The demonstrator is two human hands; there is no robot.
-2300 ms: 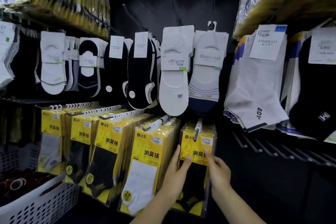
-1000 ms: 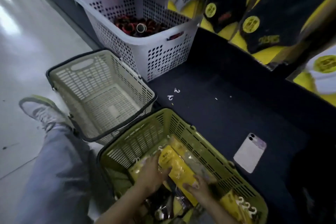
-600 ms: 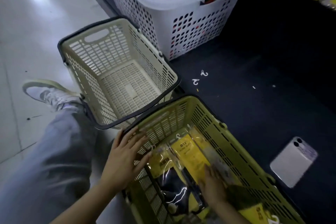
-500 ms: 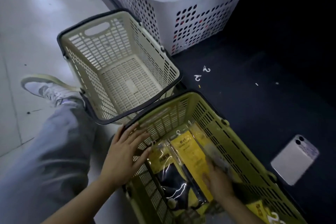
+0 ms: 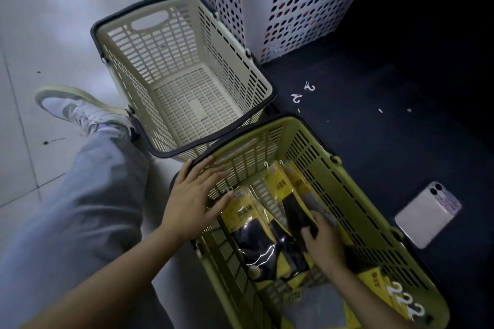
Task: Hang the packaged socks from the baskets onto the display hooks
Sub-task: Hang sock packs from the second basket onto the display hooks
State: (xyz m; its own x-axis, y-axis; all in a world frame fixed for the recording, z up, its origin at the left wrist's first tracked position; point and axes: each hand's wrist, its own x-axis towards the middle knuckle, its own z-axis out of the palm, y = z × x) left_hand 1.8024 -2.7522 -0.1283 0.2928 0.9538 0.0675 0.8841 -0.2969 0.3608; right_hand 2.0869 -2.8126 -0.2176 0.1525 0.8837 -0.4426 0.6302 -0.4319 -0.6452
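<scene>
The beige basket (image 5: 171,43) lies open from above; sock packets (image 5: 251,232) crowd the green basket (image 5: 347,195).

— Any print you can read?
— Barely. In the green basket (image 5: 355,195), the left pack (image 5: 247,215) has dark characters on its yellow card, too blurred to make out.
— And the middle pack (image 5: 279,184)?
— Same: dark characters on yellow, illegible.
— Anything else?
— The corner pack (image 5: 377,282) bears a small dark mark. I cannot read it either.

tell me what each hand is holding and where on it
The right hand pinches a sock pack at its dark middle, inside the green basket. The left hand lies flat on the basket's rim, holding nothing.
</scene>
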